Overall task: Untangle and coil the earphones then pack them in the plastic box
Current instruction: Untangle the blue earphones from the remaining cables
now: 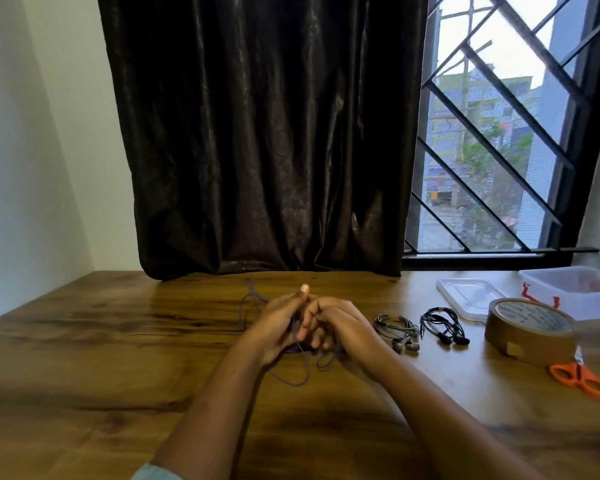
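Purple earphones [293, 375] are held between both hands over the middle of the wooden table [101, 341]. My left hand [278, 323] and my right hand [340, 323] are pressed together, both gripping the purple cable. One loop trails behind the left hand, another hangs in front onto the table. A coiled grey pair of earphones [395, 329] and a coiled black pair [442, 323] lie to the right of my right hand. The clear plastic box [575, 289] with red clips stands at the far right, its lid [471, 296] flat beside it.
A roll of brown tape [529, 330] stands in front of the box, with orange scissors [581, 375] near the table's right edge. A dark curtain [264, 133] hangs behind the table, next to a barred window [499, 133].
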`<state>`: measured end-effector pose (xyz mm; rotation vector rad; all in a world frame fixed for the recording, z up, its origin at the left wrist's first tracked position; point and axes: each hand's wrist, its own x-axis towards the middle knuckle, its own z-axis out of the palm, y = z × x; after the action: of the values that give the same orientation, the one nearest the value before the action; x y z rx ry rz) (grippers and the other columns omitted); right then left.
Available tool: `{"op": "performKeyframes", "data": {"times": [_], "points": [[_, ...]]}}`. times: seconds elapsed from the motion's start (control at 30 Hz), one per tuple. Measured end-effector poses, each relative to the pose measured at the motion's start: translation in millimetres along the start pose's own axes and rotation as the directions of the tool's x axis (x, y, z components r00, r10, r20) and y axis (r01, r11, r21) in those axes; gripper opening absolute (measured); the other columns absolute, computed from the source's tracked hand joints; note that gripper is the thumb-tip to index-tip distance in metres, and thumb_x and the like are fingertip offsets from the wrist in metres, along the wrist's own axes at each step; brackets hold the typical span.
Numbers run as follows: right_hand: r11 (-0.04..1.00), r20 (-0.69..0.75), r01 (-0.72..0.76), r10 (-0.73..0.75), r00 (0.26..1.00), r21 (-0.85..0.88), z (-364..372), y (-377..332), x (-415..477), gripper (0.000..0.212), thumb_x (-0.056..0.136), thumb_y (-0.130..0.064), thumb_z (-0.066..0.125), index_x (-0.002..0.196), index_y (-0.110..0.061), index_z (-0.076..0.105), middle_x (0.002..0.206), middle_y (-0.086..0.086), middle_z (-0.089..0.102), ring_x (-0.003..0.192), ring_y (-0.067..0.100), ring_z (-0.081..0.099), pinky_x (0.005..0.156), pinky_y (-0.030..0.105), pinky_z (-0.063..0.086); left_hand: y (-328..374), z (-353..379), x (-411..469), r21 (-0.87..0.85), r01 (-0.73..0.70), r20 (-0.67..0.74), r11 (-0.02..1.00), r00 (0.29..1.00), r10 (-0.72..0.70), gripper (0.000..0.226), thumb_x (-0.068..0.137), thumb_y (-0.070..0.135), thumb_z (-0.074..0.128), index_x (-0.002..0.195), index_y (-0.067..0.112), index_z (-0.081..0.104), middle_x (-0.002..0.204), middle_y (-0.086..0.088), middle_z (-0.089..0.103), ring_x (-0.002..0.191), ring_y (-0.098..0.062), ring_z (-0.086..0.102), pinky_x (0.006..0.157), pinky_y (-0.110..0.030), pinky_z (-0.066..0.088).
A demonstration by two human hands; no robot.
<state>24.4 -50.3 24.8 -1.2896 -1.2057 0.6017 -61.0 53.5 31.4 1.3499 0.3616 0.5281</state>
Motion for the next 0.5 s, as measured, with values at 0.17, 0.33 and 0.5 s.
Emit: {"op": "performKeyframes", "data": {"times": [0.17, 0.33, 0.5], "points": [[0.983, -0.269, 0.013, 0.037, 0.962, 0.183, -18, 13, 8, 0.026, 0.102, -0.031, 0.033, 0.115, -0.016, 0.050, 0.066, 0.009, 0.065, 0.044, 0.011, 0.055, 0.040, 0.019, 0.040, 6, 1, 5, -0.249, -0.133, -0.100, 0.959, 0.989, 0.111, 0.026, 0.098, 0.013, 0.041, 0.077, 0.005, 0.054, 0.043, 0.001, 0.039, 0.041, -0.007, 0.047, 0.041, -0.016, 0.042], [0.991, -0.066, -0.121, 0.124, 0.990, 0.050, -10, 19, 5, 0.047, 0.090, 0.003, 0.056, 0.122, -0.030, 0.051, 0.078, 0.006, 0.066, 0.053, 0.012, 0.056, 0.041, 0.021, 0.043, 13, 10, -8, -0.427, 0.094, 0.331, 0.900, 0.942, 0.058, 0.023, 0.089, 0.019, 0.038, 0.077, 0.005, 0.053, 0.036, 0.004, 0.027, 0.034, -0.006, 0.032, 0.033, -0.013, 0.022], [0.949, -0.208, -0.065, -0.001, 0.978, -0.310, -7, 6, -2, 0.023, 0.092, 0.000, 0.051, 0.083, -0.020, 0.060, 0.068, -0.006, 0.058, 0.051, -0.001, 0.054, 0.047, 0.012, 0.039, 20, 4, -9, -0.285, 0.102, 0.379, 0.953, 0.925, 0.014, 0.025, 0.092, 0.017, 0.036, 0.080, 0.010, 0.056, 0.041, 0.005, 0.027, 0.031, -0.002, 0.022, 0.037, -0.008, 0.013]]}}
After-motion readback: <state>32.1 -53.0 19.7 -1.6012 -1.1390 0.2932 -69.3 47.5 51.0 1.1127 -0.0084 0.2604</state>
